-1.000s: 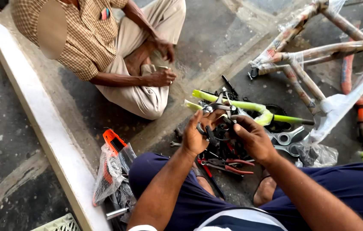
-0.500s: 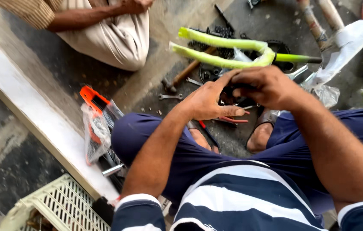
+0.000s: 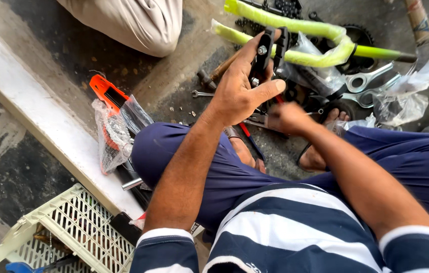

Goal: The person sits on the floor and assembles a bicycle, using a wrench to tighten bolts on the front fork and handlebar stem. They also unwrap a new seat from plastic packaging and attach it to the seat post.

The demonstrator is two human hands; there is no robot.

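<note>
Where both hands were bunched together over the parts pile half a second back, they have now split: the left hand (image 3: 240, 96) has lifted a black brake part (image 3: 266, 53) clear of the heap, and the right hand (image 3: 288, 117) has dropped lower and to the side, blurred. Left hand is clamped on the brake part, thumb out along one side, fingers wrapped behind; the part stands nearly upright, sticking out above the fingertips, silver bolt heads showing on its face. Right hand looks loosely curled, but cannot tell whether it grips anything, too smeared.

Just past the brake part lies a green bicycle fork (image 3: 295, 33) in clear wrap, partly hidden by it. Beyond that, a black chainring (image 3: 358, 35), and silver crank arms (image 3: 369, 81) to the right with crumpled plastic bags (image 3: 401, 103) beside them. Under the hands: red-handled pliers (image 3: 247, 134), a small spanner (image 3: 202, 94), a wooden-handled hammer (image 3: 219, 71) on the concrete floor (image 3: 174, 86). Person's bare foot in a sandal (image 3: 315, 151) sits near the right hand. Off to the left, an orange tool in a bag (image 3: 111, 114), a white curb (image 3: 47, 126), a cream plastic crate (image 3: 68, 227). Another person's beige trouser knee (image 3: 133, 23) at top.
</note>
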